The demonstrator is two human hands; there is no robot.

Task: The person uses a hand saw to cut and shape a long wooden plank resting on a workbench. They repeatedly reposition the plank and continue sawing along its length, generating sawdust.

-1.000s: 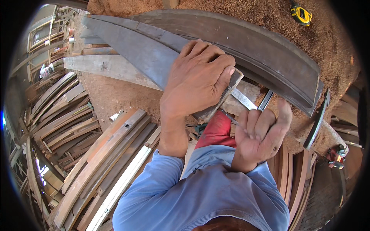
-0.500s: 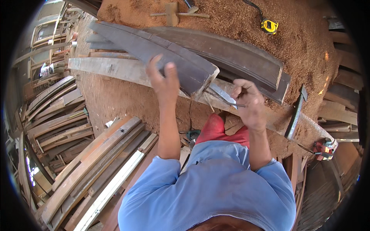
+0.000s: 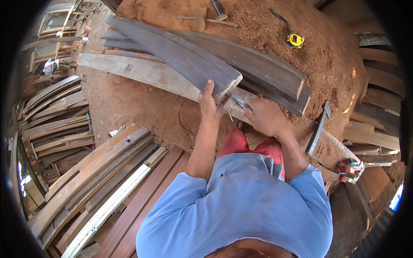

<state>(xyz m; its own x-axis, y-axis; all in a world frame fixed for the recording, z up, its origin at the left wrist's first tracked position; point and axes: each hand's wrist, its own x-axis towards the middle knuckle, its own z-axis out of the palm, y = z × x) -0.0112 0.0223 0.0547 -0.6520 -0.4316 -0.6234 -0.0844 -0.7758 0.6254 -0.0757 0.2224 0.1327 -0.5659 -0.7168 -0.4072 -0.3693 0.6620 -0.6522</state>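
A long dark board [image 3: 172, 51] lies slanting across a pale plank [image 3: 133, 69] and other dark boards [image 3: 258, 64]. My left hand [image 3: 211, 103] grips the near, rough-edged end of the slanting board, thumb along its side. Just right of that end, my right hand [image 3: 264, 116] is closed round a slim metal tool [image 3: 238, 99], whose tip reaches toward the board's end. The exact shape of that tool is partly hidden by my fingers.
Sawdust surrounds a yellow tape measure [image 3: 295, 40], a black-handled tool [image 3: 217, 8] and wooden sticks [image 3: 200, 19]. A long metal tool [image 3: 318, 129] and red power tool [image 3: 347, 170] lie rightward. Lumber piles [image 3: 99, 172] fill the lower left and right edge [image 3: 378, 103].
My left hand has gone from over the board, through a loose open position, to gripping its end. My right hand has moved leftward to the board's end with the metal tool.
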